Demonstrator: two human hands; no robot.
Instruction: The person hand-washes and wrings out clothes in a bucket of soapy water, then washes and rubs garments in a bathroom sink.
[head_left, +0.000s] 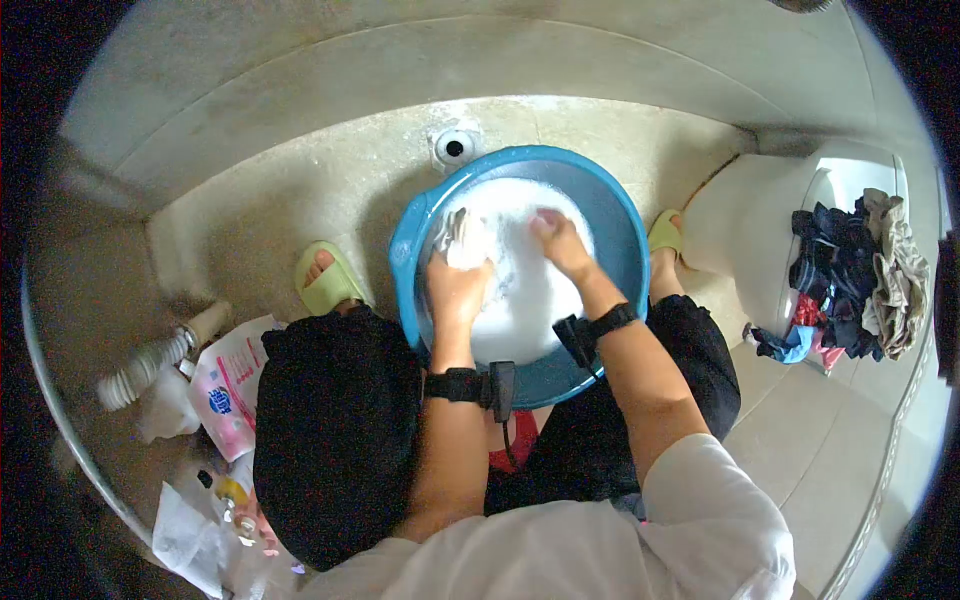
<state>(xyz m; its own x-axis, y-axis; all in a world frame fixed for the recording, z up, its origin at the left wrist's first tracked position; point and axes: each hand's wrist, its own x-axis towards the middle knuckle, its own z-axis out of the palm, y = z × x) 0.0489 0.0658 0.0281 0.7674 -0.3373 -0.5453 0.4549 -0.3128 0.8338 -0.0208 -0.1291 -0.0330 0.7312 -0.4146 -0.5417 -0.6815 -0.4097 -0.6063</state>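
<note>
A blue plastic basin (405,262) stands on the floor between my feet, holding cloudy white, sudsy water (520,320). Inside its left half, my left hand (458,290) is closed around a wet whitish cloth with darker grey streaks (460,236); foam hides what kind of garment it is. My right hand (565,247) hovers over the suds to the right, apart from the left one. Its fingers are curled inward and slightly blurred, and whatever lies in them is hidden. Black straps with small boxes circle both wrists.
A floor drain (455,148) lies just beyond the basin. Dark and beige clothes (840,265) are heaped on a white fixture at right. To the left are a pink-and-white detergent bag (228,392), a ribbed hose (145,372) and crumpled plastic (188,535). Green slippers (330,280) flank the basin.
</note>
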